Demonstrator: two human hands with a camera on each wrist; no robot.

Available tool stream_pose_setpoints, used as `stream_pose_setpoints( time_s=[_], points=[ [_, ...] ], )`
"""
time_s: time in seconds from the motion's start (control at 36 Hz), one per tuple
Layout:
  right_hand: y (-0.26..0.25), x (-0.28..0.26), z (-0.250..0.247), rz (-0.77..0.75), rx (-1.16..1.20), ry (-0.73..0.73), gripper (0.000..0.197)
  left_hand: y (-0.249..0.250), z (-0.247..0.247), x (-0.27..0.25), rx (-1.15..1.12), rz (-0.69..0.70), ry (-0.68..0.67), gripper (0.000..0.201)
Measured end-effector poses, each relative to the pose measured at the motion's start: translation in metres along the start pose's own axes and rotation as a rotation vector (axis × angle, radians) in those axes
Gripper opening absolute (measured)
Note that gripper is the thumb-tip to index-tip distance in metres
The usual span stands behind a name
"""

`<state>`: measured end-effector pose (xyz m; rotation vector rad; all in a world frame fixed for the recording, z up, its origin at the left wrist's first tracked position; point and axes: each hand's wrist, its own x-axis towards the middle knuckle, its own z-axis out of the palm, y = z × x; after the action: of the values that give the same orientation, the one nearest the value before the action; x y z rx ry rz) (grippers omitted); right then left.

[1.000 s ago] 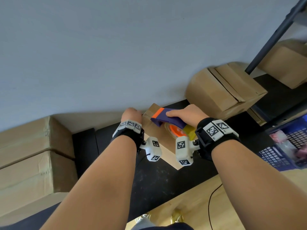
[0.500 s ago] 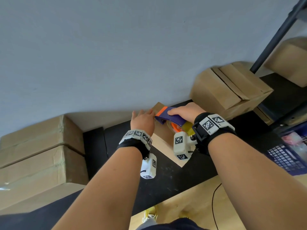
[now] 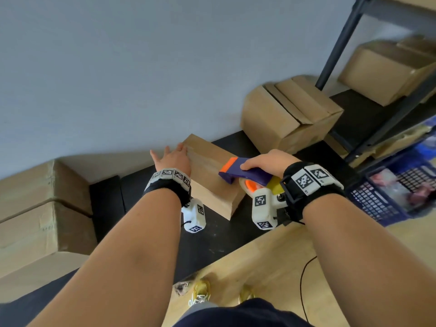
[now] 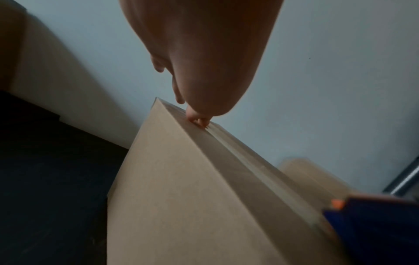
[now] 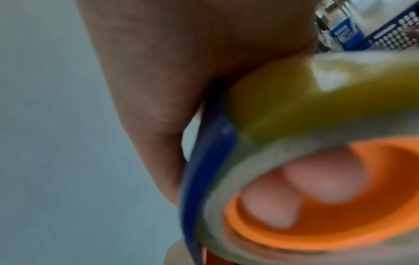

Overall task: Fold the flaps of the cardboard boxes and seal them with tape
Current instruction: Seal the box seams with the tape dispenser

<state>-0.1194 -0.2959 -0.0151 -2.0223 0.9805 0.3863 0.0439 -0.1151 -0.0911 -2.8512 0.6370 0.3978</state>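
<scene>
A small cardboard box [image 3: 212,175] with its flaps folded flat lies on the black mat [image 3: 212,234] by the wall. A strip of tape [image 4: 229,141] runs along its top seam. My left hand [image 3: 173,156] rests flat on the box's far left end with straight fingers, a fingertip [image 4: 199,120] pressing the tape. My right hand [image 3: 266,161] grips a purple and orange tape dispenser [image 3: 245,175] at the box's near right end. In the right wrist view my fingers [image 5: 317,181] curl through the orange core of the tape roll [image 5: 294,111].
A larger cardboard box [image 3: 290,116] with loose flaps stands at the back right. Taped boxes [image 3: 40,215] are stacked at the left. A dark metal shelf post [image 3: 342,41] and a blue crate [image 3: 396,192] are at the right. A wooden floor [image 3: 271,267] lies below.
The right hand drew the dispenser toward me along the box top to its near end. The left hand slid to the box's far end and flattened out.
</scene>
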Motion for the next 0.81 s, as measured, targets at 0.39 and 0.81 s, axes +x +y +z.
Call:
stream_pose_setpoints(
  time_s=[0.39, 0.81],
  points=[
    [0.036, -0.007, -0.007, -0.033, 0.077, 0.020, 0.061, 0.011, 0.010, -0.011, -0.114, 0.013, 0.139, 0.067],
    [0.049, -0.001, -0.007, -0.025, 0.130, -0.032, 0.064, 0.045, 0.036, -0.025, -0.247, 0.111, 0.112, 0.060]
  ],
)
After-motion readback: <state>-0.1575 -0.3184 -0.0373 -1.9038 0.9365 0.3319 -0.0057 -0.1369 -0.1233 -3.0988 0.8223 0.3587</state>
